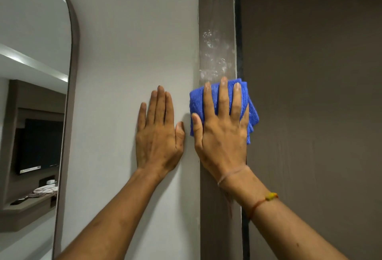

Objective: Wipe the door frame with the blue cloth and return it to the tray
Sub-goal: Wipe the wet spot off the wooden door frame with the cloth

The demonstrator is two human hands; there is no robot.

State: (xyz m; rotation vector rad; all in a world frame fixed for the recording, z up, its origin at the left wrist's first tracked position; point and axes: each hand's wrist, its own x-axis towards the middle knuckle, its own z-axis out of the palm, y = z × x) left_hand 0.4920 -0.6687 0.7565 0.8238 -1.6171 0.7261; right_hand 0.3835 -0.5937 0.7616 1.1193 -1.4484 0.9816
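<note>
A brown vertical door frame (217, 12) runs down the middle right of the head view. White smears (215, 53) mark it just above my right hand. My right hand (222, 131) lies flat with fingers spread, pressing a folded blue cloth (196, 102) against the frame. The cloth sticks out to the left and right of the hand. My left hand (159, 135) rests flat and empty on the grey wall (134, 42), just left of the frame. No tray is in view.
The brown door (310, 94) fills the right side, with a dark gap beside the frame. An arched mirror (35, 104) with a brown rim hangs at the left and reflects a television and a shelf.
</note>
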